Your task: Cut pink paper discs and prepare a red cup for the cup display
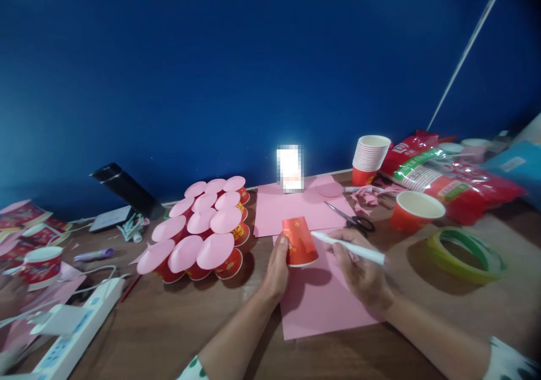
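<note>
Over a pink sheet [329, 315] near the front of the surface [211, 335], an orange-red paper cup [301, 242] is held tilted, its smooth, slightly tapering wall marked with small gold print; the left hand [276, 267] has it from the left side, thumb laid along the wall and fingers closed around it; the right hand [361, 273] has its fingers pinched about a slim white pen [355, 247], whose tip points at the cup's right edge, though whether it touches cannot be told; just behind, more pink paper [274, 213] lies flat and matte, with dark-handled scissors [357, 222] resting partly on it, a bright pixelated rectangle [290, 168] standing at its back and torn pink scraps [367, 198] to its right; farther right stand a stack of nested cups [372, 154] with pale rims, a single wide cup [416, 213], a glossy, crinkled red bag [448, 185] and a translucent yellow-green ring of tape [460, 273]; to the left, twelve shallow pink paper cones [202, 220] cap red cups [230, 264] in close rows; beyond these lie a black cylinder [127, 191] and a white power strip [80, 329]; behind everything rises a plain blue wall [211, 75].
</note>
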Motion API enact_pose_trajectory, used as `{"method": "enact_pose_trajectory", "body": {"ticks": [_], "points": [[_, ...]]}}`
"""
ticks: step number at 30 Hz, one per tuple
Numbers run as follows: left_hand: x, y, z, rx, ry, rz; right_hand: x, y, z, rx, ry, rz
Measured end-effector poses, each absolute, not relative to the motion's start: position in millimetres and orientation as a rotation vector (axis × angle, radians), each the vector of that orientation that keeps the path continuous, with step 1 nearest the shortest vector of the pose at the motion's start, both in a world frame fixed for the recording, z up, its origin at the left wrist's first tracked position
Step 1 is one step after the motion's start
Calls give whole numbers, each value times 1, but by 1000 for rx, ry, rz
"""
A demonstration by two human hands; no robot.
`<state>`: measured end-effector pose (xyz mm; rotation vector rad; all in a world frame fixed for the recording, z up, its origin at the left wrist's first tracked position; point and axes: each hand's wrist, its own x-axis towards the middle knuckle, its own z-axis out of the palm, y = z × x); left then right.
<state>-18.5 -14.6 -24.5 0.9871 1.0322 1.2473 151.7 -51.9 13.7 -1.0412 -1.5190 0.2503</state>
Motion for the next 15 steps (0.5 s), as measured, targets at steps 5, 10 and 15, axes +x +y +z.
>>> {"method": "enact_pose_trajectory", "body": {"ticks": [5,10,15], "points": [[-16,-14,-19,851,1034,1294,151,-49,12,-1037,-1563,339],[-12,-16,-13,660,1032,1278,147,-48,14,-1053,-1579,360],[-11,-17,-12,601,943,1272,146,-45,9,-1020,-1613,398]]}}
